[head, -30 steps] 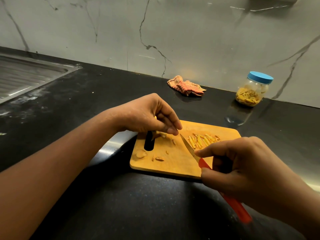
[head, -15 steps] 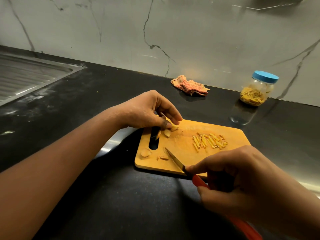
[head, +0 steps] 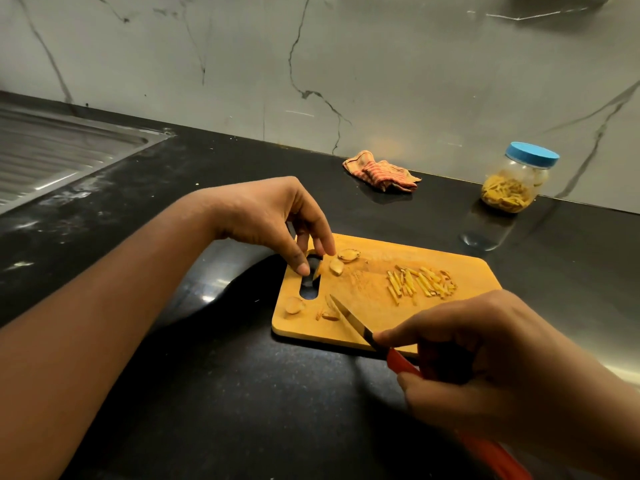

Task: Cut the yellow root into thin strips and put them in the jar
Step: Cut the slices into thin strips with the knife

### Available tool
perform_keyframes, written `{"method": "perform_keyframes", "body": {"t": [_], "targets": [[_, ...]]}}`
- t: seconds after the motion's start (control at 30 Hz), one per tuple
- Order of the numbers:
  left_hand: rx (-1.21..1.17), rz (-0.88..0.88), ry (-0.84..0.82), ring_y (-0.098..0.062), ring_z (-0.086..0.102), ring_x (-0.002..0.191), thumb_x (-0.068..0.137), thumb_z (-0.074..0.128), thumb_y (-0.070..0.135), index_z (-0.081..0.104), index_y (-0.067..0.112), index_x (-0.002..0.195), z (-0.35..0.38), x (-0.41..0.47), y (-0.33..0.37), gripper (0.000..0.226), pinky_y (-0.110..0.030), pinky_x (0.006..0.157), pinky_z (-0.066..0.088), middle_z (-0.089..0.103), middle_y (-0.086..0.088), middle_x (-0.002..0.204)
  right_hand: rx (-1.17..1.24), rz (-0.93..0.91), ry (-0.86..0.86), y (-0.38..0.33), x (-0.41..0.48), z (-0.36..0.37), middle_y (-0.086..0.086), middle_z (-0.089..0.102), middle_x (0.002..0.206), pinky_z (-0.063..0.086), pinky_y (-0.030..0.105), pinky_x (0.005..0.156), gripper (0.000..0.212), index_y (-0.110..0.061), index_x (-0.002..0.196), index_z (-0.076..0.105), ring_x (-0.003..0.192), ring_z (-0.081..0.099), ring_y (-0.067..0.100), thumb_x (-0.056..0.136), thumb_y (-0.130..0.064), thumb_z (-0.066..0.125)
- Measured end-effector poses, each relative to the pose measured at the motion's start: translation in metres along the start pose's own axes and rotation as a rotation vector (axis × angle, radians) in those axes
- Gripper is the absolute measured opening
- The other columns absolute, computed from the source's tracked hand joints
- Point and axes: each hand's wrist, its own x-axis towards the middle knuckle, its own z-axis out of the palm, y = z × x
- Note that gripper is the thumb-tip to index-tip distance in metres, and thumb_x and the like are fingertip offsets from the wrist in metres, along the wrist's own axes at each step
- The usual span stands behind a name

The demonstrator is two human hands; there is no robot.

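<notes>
— What's furthest left?
— A steel sink (head: 52, 157), let into the black counter (head: 242, 393).

— And the left hand?
— The left hand (head: 273, 220) hangs over the handle end of the cutting board (head: 367, 296). Its thumb and fingertips are drawn together, pinching a root slice (head: 317, 270) above the slot. It's dim there, so I can't tell whether the slice touches the wood.

— Other pieces?
— Two loose slices (head: 341, 259) lie just beside those fingers. The cut strips (head: 420, 284) sit heaped toward the board's right end.

— The knife?
— The knife (head: 349, 318) is angled across the near edge, with its tip beside some scraps. The right hand (head: 485, 368) grips its red handle, fingers curled round it and forefinger reaching to the blade's base.

— Behind?
— A crumpled cloth (head: 381, 171) lies by the wall. Well right of it stands the jar (head: 512, 188), its blue lid (head: 531, 154) on and yellow pieces inside.
</notes>
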Motion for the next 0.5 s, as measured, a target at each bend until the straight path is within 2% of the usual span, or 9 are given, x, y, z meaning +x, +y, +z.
{"method": "perform_keyframes", "body": {"t": [0.07,0.13,0.2,0.27,0.33,0.5], "targets": [[0.016,-0.006,-0.012,0.001,0.063,0.067,0.071,0.086,0.011,0.078,0.018,0.1,0.002,0.002,0.0,0.032,-0.012,0.067,0.049,0.07,0.005,0.077,0.012,0.007,0.011,0.0,-0.001,-0.004,-0.013,0.06,0.06,0.041,0.02,0.043,0.036,-0.038,0.102,0.072,0.05,0.056,0.01,0.069,-0.053,0.069],[0.03,-0.006,-0.022,-0.001,0.065,0.072,0.072,0.085,0.014,0.079,0.02,0.098,0.004,0.003,-0.001,0.027,-0.011,0.068,0.048,0.071,-0.004,0.084,-0.003,0.023,0.034,0.003,-0.001,-0.006,-0.009,0.062,0.061,0.047,0.031,0.045,0.034,-0.038,0.103,0.071,0.051,0.058,0.014,0.07,-0.047,0.072],[0.058,-0.006,-0.026,-0.01,0.068,0.083,0.074,0.084,0.019,0.079,0.024,0.095,0.006,0.005,-0.003,0.023,-0.013,0.072,0.05,0.072,-0.009,0.092,-0.025,0.026,0.055,0.006,-0.002,-0.007,-0.006,0.063,0.062,0.048,0.037,0.046,0.032,-0.04,0.103,0.069,0.052,0.059,0.017,0.071,-0.042,0.068],[0.083,-0.005,-0.017,-0.017,0.068,0.09,0.074,0.084,0.024,0.079,0.027,0.091,0.007,0.006,-0.004,0.019,-0.018,0.077,0.05,0.072,-0.008,0.094,-0.027,0.031,0.061,0.009,-0.001,-0.007,-0.004,0.064,0.064,0.049,0.038,0.047,0.034,-0.042,0.104,0.068,0.055,0.06,0.019,0.07,-0.045,0.065],[0.097,-0.003,-0.011,-0.018,0.068,0.089,0.074,0.084,0.026,0.079,0.026,0.088,0.007,0.006,-0.004,0.015,-0.022,0.079,0.05,0.072,-0.005,0.091,-0.018,0.033,0.06,0.011,-0.001,-0.007,-0.003,0.064,0.066,0.05,0.038,0.048,0.034,-0.042,0.104,0.068,0.057,0.061,0.02,0.07,-0.048,0.065],[0.111,0.019,-0.018,-0.008,0.063,0.076,0.078,0.081,0.023,0.078,0.022,0.09,0.004,0.003,0.0,0.013,-0.018,0.071,0.049,0.07,0.004,0.085,0.005,0.041,0.092,0.017,-0.002,-0.006,-0.002,0.063,0.062,0.05,0.039,0.048,0.028,-0.041,0.101,0.07,0.055,0.059,0.02,0.073,-0.038,0.072]]}}
